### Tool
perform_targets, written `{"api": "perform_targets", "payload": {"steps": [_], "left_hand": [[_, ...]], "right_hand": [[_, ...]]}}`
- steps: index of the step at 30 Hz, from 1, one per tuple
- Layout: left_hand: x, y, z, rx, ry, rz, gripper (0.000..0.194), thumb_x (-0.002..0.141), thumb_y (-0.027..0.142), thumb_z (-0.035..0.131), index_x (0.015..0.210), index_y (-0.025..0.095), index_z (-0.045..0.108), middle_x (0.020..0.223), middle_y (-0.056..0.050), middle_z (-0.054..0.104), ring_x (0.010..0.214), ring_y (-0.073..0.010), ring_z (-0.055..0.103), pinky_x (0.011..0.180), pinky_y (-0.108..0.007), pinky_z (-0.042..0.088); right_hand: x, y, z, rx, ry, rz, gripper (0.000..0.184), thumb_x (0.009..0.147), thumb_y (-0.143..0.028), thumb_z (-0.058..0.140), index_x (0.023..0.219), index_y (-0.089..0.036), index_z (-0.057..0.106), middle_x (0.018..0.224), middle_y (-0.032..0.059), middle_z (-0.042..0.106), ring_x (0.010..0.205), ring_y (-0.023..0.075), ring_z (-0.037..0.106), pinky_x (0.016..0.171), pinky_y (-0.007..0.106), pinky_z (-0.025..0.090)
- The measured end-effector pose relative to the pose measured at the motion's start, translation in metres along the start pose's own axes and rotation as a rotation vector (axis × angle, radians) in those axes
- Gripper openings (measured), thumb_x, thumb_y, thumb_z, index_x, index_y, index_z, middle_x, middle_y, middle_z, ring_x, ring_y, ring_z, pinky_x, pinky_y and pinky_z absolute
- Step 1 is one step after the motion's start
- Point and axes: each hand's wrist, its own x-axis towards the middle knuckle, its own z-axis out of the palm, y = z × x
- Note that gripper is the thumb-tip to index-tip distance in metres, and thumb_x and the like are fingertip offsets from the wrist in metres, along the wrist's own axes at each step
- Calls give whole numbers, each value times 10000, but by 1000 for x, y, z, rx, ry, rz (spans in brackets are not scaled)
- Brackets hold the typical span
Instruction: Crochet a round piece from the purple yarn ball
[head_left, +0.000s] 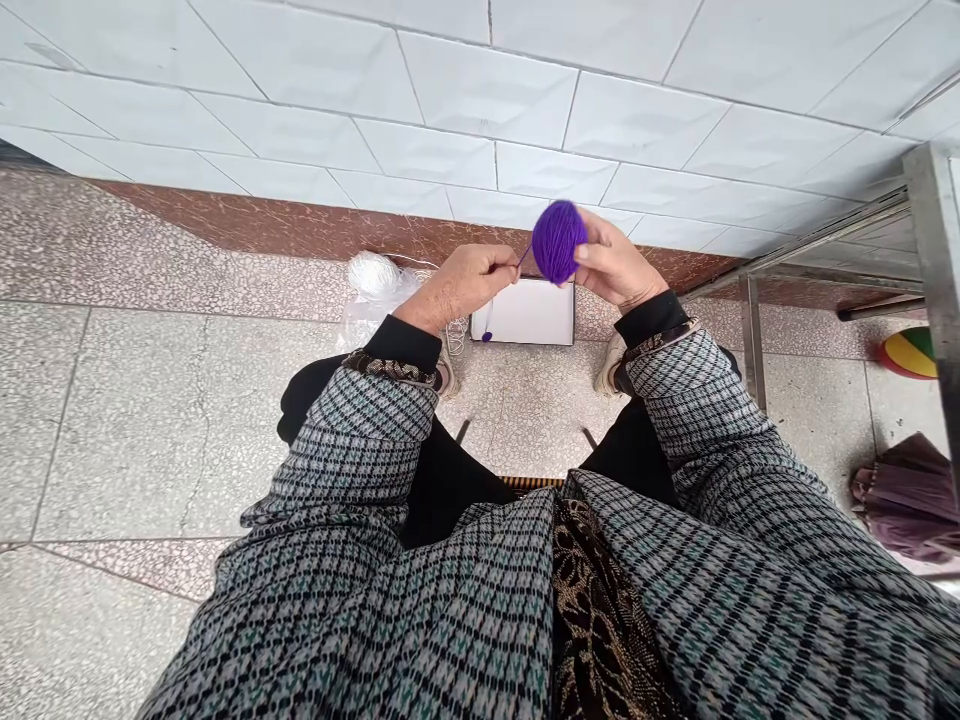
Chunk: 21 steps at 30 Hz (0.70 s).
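Note:
A round ball of purple yarn (559, 242) is held up in my right hand (611, 262), the fingers closed around its right side. My left hand (472, 283) pinches a purple strand (525, 254) that runs from the ball's left side. Below the hands, a shallow box (529, 315) with a pale inside and dark edges lies on the floor. A small purple bit of yarn (487, 337) rests near its front left corner. Left of the box, partly behind my left hand, sits a ball of white yarn (373, 275) on a clear plastic bag (358, 325).
A white tiled wall (442, 95) rises close in front. To the right stands a metal frame (754, 340), with a multicoloured ball (909, 352) and a purplish cloth item (907, 500) beyond it. My shoes (611, 365) flank the box on the speckled floor (142, 410).

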Motion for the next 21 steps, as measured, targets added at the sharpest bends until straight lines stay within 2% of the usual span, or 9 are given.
{"api": "perform_targets", "payload": {"steps": [4,9,16,21], "left_hand": [[-4,9,0,-30,-83,29,212,966,198,590,826,178,748,756,-6,656,773,-167,624,822,-318,521],[-5,15,-2,-42,-58,30,207,944,190,587,804,167,738,762,-7,658,759,-162,607,800,-310,506],[-4,13,-2,-45,-72,49,198,933,171,594,811,168,751,763,-11,664,780,-173,629,827,-322,519],[-3,13,-1,-61,-82,59,199,936,188,594,793,174,731,728,0,633,726,-154,585,787,-311,490]], "right_hand": [[4,4,-2,8,142,-25,759,918,-774,852,1371,-231,577,1051,22,633,881,183,705,727,311,638],[4,8,-4,48,148,-61,787,893,-776,878,1373,-227,579,1052,17,625,856,169,695,714,293,643],[2,5,-4,6,114,-35,821,886,-791,879,1407,-242,559,1084,31,647,915,197,731,704,294,643],[3,2,-2,20,199,-35,745,889,-738,906,1326,-232,578,1074,22,652,885,177,734,750,313,678]]}}
